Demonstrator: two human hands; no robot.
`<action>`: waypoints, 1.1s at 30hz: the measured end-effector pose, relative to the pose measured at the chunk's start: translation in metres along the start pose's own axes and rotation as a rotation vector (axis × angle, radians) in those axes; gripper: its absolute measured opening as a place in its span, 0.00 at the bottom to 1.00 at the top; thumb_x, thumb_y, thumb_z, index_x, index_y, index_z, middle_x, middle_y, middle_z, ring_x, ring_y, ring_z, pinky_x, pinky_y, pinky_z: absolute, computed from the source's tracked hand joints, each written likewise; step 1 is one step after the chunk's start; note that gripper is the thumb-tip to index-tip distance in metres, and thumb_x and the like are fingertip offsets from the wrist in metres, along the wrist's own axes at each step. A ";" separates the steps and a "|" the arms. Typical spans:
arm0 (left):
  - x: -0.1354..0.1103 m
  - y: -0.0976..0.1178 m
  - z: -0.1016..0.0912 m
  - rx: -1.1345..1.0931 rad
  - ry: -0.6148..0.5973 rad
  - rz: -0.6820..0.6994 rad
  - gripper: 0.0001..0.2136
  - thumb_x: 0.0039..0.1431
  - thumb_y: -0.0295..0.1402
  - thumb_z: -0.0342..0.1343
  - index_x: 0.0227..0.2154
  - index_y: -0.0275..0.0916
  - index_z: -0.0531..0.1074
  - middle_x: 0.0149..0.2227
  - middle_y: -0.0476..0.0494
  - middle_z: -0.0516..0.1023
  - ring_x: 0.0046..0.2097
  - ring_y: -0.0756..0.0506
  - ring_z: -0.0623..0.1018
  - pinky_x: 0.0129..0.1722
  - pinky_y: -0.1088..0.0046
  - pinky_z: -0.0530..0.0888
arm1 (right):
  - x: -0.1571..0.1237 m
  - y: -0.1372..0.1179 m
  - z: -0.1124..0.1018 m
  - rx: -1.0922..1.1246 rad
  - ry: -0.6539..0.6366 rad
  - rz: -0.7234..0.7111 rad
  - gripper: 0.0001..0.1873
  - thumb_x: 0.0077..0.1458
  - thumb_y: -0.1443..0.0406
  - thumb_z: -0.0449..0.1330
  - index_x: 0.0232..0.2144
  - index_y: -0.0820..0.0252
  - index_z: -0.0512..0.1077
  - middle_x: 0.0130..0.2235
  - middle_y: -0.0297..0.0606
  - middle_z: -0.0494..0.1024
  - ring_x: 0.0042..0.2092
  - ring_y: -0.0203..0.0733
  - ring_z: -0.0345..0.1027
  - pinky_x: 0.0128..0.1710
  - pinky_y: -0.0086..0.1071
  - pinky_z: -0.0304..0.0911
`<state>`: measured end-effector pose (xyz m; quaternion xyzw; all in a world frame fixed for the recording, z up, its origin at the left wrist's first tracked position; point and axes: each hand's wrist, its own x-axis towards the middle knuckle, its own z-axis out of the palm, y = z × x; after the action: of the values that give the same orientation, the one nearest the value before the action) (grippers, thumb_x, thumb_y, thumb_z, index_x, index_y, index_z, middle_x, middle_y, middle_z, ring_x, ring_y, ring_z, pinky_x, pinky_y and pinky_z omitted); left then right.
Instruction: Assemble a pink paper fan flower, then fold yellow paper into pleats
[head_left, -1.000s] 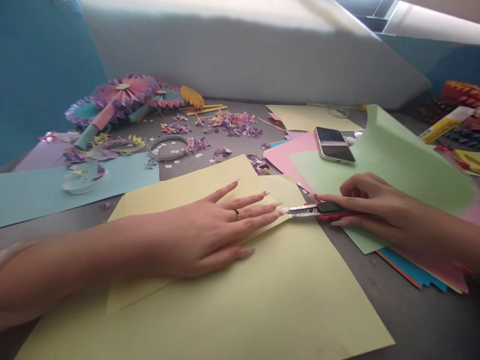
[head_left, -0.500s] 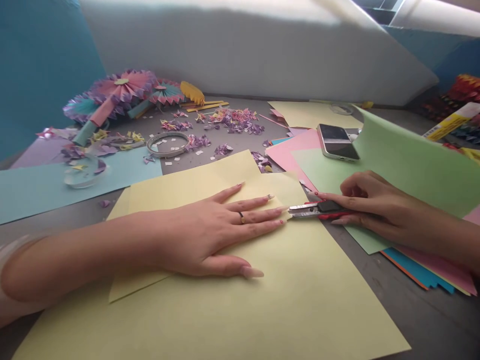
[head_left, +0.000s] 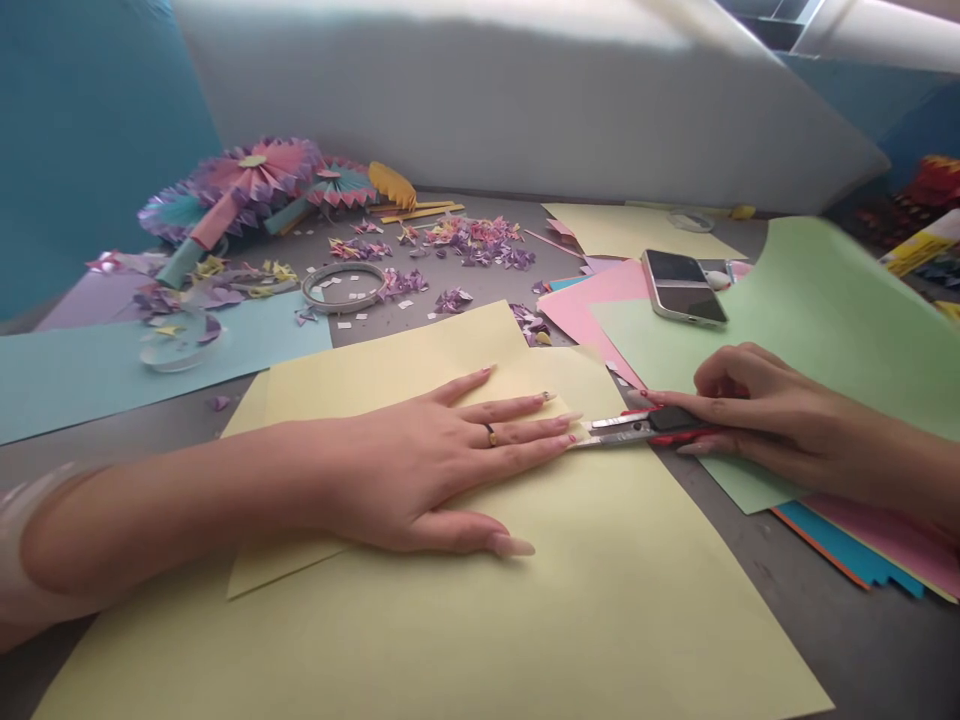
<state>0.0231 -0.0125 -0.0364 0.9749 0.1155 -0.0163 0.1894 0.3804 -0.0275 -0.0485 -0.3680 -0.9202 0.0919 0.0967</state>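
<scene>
Presently, the left hand (head_left: 420, 460) lies palm down, fingers extended and apart, on the upper sheet (head_left: 390, 360), which overlaps the lower sheet (head_left: 487, 640) on the desk (head_left: 787, 590). The right hand (head_left: 772, 410) is closed around the handles of the scissors (head_left: 634, 430); the blades stand slightly parted, tips at the paper just beside the left fingertips. Both sheets should prove light, flexible and easily creased or torn: hold with a flat palm, fingertips clear of the blades. The scissors should prove rigid; grasp by the handles only.
</scene>
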 end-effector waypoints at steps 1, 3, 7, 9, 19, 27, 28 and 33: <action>0.000 0.000 0.000 0.004 -0.001 -0.002 0.33 0.68 0.48 0.43 0.69 0.44 0.39 0.71 0.50 0.40 0.71 0.41 0.43 0.69 0.58 0.32 | 0.000 -0.001 0.000 -0.006 0.002 0.009 0.30 0.61 0.57 0.55 0.64 0.29 0.54 0.35 0.40 0.66 0.37 0.50 0.62 0.34 0.41 0.63; 0.000 0.000 0.000 0.009 -0.006 -0.006 0.33 0.68 0.48 0.42 0.69 0.43 0.39 0.71 0.49 0.39 0.71 0.42 0.42 0.69 0.59 0.31 | 0.000 -0.004 0.001 -0.015 -0.001 0.023 0.31 0.61 0.57 0.55 0.64 0.31 0.54 0.35 0.40 0.65 0.36 0.49 0.62 0.34 0.40 0.63; 0.000 -0.001 -0.001 0.009 -0.021 -0.022 0.34 0.68 0.50 0.41 0.69 0.38 0.39 0.71 0.47 0.39 0.71 0.43 0.42 0.68 0.61 0.31 | -0.001 -0.006 0.002 -0.028 0.000 0.004 0.31 0.62 0.58 0.55 0.65 0.30 0.53 0.37 0.40 0.63 0.38 0.48 0.62 0.34 0.39 0.64; 0.000 -0.001 -0.001 0.017 -0.028 -0.033 0.35 0.68 0.51 0.41 0.69 0.35 0.39 0.71 0.44 0.38 0.71 0.44 0.41 0.68 0.62 0.31 | -0.001 -0.005 0.002 -0.013 -0.006 -0.010 0.32 0.62 0.59 0.54 0.65 0.29 0.52 0.37 0.40 0.63 0.38 0.48 0.62 0.34 0.39 0.64; 0.002 0.000 0.000 0.019 -0.025 -0.039 0.36 0.68 0.51 0.41 0.69 0.33 0.40 0.71 0.42 0.39 0.71 0.44 0.41 0.68 0.64 0.30 | 0.004 -0.014 0.003 -0.026 0.002 -0.016 0.30 0.62 0.58 0.54 0.65 0.32 0.54 0.36 0.40 0.65 0.37 0.48 0.63 0.35 0.39 0.64; 0.002 -0.001 0.001 0.046 -0.051 -0.063 0.36 0.68 0.51 0.39 0.69 0.32 0.37 0.71 0.45 0.35 0.71 0.47 0.38 0.67 0.67 0.26 | -0.003 -0.009 0.003 -0.060 0.025 -0.064 0.30 0.62 0.59 0.54 0.65 0.35 0.56 0.36 0.40 0.67 0.37 0.46 0.65 0.33 0.36 0.65; 0.002 -0.001 0.001 0.048 -0.050 -0.063 0.36 0.68 0.51 0.39 0.69 0.32 0.37 0.71 0.45 0.35 0.71 0.47 0.38 0.67 0.67 0.26 | -0.003 -0.010 0.003 -0.064 0.037 -0.064 0.29 0.62 0.59 0.54 0.65 0.35 0.56 0.35 0.40 0.67 0.36 0.46 0.65 0.33 0.36 0.65; 0.003 0.002 0.002 0.058 -0.053 -0.096 0.35 0.69 0.50 0.37 0.69 0.32 0.35 0.71 0.46 0.36 0.71 0.49 0.38 0.67 0.69 0.25 | -0.004 -0.018 0.002 -0.086 0.060 -0.046 0.29 0.63 0.59 0.53 0.65 0.35 0.56 0.35 0.40 0.66 0.35 0.45 0.65 0.31 0.35 0.65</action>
<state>0.0264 -0.0139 -0.0376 0.9725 0.1568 -0.0548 0.1630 0.3709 -0.0430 -0.0471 -0.3529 -0.9283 0.0389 0.1104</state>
